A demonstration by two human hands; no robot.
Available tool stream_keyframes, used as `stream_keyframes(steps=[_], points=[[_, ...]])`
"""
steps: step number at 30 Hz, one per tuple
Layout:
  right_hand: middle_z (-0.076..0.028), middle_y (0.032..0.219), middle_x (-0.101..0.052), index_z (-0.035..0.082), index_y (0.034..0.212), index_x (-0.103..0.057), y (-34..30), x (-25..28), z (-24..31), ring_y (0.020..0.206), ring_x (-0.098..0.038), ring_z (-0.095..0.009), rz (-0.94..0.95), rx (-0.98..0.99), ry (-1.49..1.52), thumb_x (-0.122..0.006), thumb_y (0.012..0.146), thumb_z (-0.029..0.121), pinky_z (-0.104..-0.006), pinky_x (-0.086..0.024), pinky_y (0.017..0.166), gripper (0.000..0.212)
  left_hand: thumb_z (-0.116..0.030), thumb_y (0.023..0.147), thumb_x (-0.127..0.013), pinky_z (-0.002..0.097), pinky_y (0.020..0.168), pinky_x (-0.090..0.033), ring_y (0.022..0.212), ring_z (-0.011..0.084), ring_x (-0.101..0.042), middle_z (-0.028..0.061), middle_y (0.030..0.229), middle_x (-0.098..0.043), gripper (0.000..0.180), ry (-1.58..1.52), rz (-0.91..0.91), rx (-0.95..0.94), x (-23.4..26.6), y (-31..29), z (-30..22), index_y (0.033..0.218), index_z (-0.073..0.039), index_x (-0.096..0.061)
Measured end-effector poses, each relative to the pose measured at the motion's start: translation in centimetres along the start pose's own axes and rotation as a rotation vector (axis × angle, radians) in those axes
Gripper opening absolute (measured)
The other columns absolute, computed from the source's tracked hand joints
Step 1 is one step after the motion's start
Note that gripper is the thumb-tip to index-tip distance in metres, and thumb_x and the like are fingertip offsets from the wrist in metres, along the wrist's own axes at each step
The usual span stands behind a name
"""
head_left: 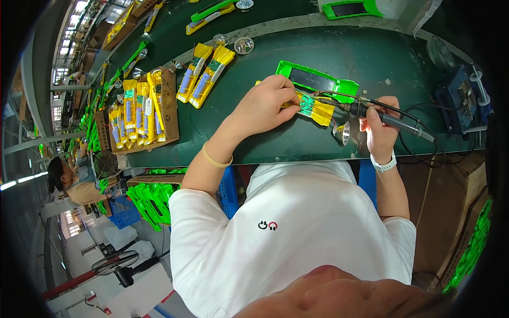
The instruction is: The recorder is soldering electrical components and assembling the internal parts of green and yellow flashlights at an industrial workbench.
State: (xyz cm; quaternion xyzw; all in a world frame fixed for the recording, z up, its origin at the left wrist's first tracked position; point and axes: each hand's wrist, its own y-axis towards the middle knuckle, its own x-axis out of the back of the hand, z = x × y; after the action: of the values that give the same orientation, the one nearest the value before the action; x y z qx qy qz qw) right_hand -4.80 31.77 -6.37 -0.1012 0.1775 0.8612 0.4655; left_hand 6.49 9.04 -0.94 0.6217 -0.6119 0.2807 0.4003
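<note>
In front of me a yellow flashlight housing (322, 113) with a green circuit board (307, 104) lies on the table. My left hand (268, 103) covers its left end, fingertips pinched together at the board; what they hold is hidden. My right hand (379, 132) is closed around a soldering iron (395, 121) with a thin feed tube along it. The iron's tip reaches the board from the right. A round silver reflector (343, 133) sits beside the housing's near right corner. Just behind lies a bright green casing (347, 88) with a dark panel.
Two yellow housings (212, 77) with reflectors lie back left. Left of them a cardboard box (170, 114) holds several more. A blue device (455, 100) with a solder reel and cables stands at right. Green casings (151, 204) fill a box below the table. Another person (74, 177) sits far left.
</note>
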Motion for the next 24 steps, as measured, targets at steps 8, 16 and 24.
stream_keyframes(steps=[8,16,24], points=[[-0.005,0.073,-0.055,0.003,0.095,-0.041,0.0,-0.1,-0.1,0.058,-0.051,-0.006,0.001,0.009,-0.020,-0.059,0.082,0.004,-0.0178,-0.042,0.048,0.022,-0.006,0.072,-0.063,0.0309,0.067,-0.048,0.079,0.0231,-0.056,0.0087,0.085,-0.056,0.008,-0.030,0.034,-0.002,0.3,0.3,-0.1,0.079,-0.002,-0.062],[-0.005,0.073,-0.054,0.003,0.094,-0.041,0.0,-0.1,0.0,0.058,-0.051,-0.007,0.022,-0.002,-0.059,-0.058,0.082,0.003,-0.0181,-0.043,0.048,0.021,-0.007,0.077,-0.060,0.0333,0.067,-0.046,0.076,0.0258,-0.055,0.0095,0.084,-0.055,0.006,0.001,-0.017,-0.032,-0.4,0.4,0.4,0.078,-0.001,-0.058],[-0.005,0.072,-0.053,0.003,0.093,-0.041,0.0,-0.2,0.0,0.056,-0.050,-0.006,0.057,-0.034,-0.051,-0.059,0.081,0.005,-0.0182,-0.042,0.048,0.021,-0.006,0.075,-0.062,0.0329,0.064,-0.047,0.076,0.0255,-0.055,0.0087,0.087,-0.054,0.007,-0.031,-0.045,0.055,-0.3,0.0,-0.2,0.080,-0.004,-0.058]])
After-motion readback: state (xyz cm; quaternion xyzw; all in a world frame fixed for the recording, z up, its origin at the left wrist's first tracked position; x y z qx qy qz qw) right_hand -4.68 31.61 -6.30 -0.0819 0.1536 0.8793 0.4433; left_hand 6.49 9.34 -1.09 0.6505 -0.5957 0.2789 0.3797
